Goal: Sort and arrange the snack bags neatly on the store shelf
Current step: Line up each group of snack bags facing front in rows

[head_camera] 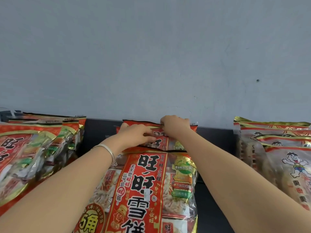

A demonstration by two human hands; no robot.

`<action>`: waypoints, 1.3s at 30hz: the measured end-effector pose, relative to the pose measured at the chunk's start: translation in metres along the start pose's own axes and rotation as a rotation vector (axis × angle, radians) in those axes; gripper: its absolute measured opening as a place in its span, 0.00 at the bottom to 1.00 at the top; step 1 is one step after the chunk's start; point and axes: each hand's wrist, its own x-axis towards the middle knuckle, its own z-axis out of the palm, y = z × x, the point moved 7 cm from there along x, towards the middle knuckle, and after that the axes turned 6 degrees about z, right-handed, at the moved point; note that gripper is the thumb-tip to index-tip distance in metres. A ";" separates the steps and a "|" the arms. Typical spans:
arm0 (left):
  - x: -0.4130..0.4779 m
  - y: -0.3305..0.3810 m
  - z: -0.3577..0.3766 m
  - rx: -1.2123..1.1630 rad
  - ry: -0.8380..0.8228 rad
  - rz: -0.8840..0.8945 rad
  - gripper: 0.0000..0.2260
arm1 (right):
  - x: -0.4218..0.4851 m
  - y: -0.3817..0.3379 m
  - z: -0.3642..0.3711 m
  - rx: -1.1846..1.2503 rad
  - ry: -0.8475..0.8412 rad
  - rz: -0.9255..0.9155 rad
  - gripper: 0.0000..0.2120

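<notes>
The rear snack bag (141, 123) stands at the back of the middle row in the head view, its top seam against the wall (151, 56), with the front snack bag (148, 182) overlapping its lower part. The left hand (136, 135), a silver bangle (107, 149) on its wrist, has its fingers curled over the bag's upper left edge and its thumb across the printed face. The right hand (175, 125) pinches the top seam near the right corner, fingers bent tightly over it. The step looks like squaring this bag up. To do it well, both hands should pull the seam level and flat and centre the bag behind the one in front. The grip should stay on the seam, not the brittle crackers inside. The crinkly film will probably slip, so the bag wants seating firmly before either hand lets go. The shelf (217, 138) is dark, with bare strips either side of the middle row. A slumped left stack (25, 148) of similar red bags and a right stack (277, 148) of paler bags flank it, so sorting seems partly done. The wall is plain grey-blue with a few small marks.
</notes>
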 end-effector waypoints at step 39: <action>-0.087 0.008 0.035 -0.351 0.215 -0.497 0.36 | -0.108 0.018 -0.007 0.101 -0.268 -0.177 0.18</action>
